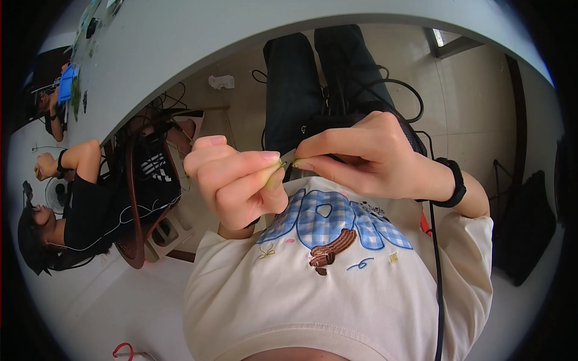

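Note:
My left hand [241,180] is raised before my chest, its thumb and forefinger pinched together. Facing it, my right hand [373,159] also makes a pinch with thumb and forefinger. The two sets of fingertips almost meet. Between them shows a tiny dark, thin piece [288,163], too small to name. Most of whatever the fingers grip is hidden by the fingertips. Both hands are above my lap, on my side of the white table's edge [253,36]. A black band circles my right wrist.
At left a person in black [84,204] sits on a brown-framed chair [137,210]. Farther along the table are a blue basket [66,84] and green bits [75,99]. Black cables [415,99] loop over my lap. A crumpled white tissue [221,82] lies on the floor.

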`<action>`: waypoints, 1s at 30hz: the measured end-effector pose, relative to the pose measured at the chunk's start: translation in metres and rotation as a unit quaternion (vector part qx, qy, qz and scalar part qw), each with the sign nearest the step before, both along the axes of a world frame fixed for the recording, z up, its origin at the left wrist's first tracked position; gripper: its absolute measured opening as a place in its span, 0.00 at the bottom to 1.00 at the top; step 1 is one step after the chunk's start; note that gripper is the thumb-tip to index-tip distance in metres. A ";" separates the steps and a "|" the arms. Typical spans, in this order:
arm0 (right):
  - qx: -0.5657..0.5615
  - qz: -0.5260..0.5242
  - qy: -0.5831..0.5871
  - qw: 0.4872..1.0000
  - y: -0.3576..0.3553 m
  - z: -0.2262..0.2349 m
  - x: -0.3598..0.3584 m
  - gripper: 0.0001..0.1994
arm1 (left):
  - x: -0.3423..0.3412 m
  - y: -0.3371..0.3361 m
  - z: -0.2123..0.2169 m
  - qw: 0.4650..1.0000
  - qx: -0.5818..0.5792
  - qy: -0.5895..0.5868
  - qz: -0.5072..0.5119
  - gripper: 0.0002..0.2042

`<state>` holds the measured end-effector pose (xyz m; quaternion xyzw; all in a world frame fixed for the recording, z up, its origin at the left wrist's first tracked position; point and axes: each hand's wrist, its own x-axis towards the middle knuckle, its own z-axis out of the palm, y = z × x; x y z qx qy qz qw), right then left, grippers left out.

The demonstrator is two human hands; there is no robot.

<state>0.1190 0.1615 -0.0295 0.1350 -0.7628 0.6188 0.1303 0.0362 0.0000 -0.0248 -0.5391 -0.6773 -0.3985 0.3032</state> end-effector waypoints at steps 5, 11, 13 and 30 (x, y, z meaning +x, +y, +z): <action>0.058 -0.037 0.053 0.996 -0.004 -0.004 0.005 0.05 | -0.003 0.000 -0.003 1.000 0.018 0.011 -0.001 0.06; 0.063 -0.070 0.109 0.990 -0.014 -0.015 0.007 0.07 | -0.002 0.011 -0.012 0.997 0.076 0.005 0.026 0.03; 0.103 -0.033 0.127 0.986 -0.012 -0.013 0.009 0.10 | -0.001 0.010 -0.011 0.997 0.071 -0.021 0.029 0.03; 0.083 -0.116 0.067 0.987 -0.016 -0.010 0.016 0.05 | 0.004 0.011 -0.006 0.952 0.126 -0.276 -0.040 0.02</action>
